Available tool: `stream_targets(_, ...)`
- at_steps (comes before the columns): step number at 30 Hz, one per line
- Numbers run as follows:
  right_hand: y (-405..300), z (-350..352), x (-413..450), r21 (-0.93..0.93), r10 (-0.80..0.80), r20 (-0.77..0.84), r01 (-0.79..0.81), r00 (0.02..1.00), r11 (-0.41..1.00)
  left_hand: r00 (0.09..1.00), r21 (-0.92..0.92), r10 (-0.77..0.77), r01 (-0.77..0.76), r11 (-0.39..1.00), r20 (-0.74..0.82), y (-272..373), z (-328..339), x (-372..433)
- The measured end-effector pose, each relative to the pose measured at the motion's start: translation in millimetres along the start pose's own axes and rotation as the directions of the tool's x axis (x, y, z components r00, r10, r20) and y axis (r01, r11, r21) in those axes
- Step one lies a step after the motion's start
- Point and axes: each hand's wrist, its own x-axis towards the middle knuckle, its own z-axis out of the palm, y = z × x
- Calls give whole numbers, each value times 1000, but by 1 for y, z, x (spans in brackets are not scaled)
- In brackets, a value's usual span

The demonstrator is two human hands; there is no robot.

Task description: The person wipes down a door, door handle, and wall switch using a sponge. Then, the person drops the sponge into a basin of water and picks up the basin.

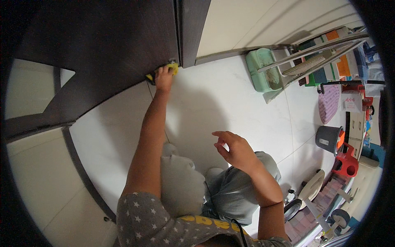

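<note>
My left hand (164, 77) reaches out to the foot of a dark wood-grain door (123, 40). Its fingers are curled over a yellow and black item (173, 68), perhaps a cloth, which lies against the door's lower edge by the frame. Much of that item is hidden under the fingers. Just above it a small shiny metal fitting (172, 60) shows on the door. My right hand (237, 151) hangs in the air over my bent right knee, fingers apart, with nothing in it. Below both hands is the white tiled floor (197, 102).
A green dustpan (256, 71) and a metal-framed rack (308, 58) stand by the wall at upper right. Farther right are a pink textured mat (329, 103), a grey bin (327, 139), a red plastic stool (347, 162) and a wheeled item (293, 208). A dark door frame (189, 34) borders the door.
</note>
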Motion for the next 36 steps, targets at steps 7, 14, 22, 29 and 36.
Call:
stream_targets(7,-22,6,3,29,-155,5,154,988,988,816,-229,-564,529,817,-125,-199,-37,-90)
stream_targets(14,-50,30,30,164,-125,44,116,991,980,808,-93,-566,583,807,161,-169,-164,-127)
stream_targets(22,-83,38,-35,542,253,-193,-112,948,833,918,-363,-360,397,843,166,54,-362,-69)
stream_targets(29,-193,-115,-130,770,509,-26,-308,860,559,833,-768,-393,529,362,389,196,-591,-36)
stream_targets(36,-308,-266,-231,943,177,323,-332,930,19,823,-818,-185,453,-355,536,300,-772,-36)
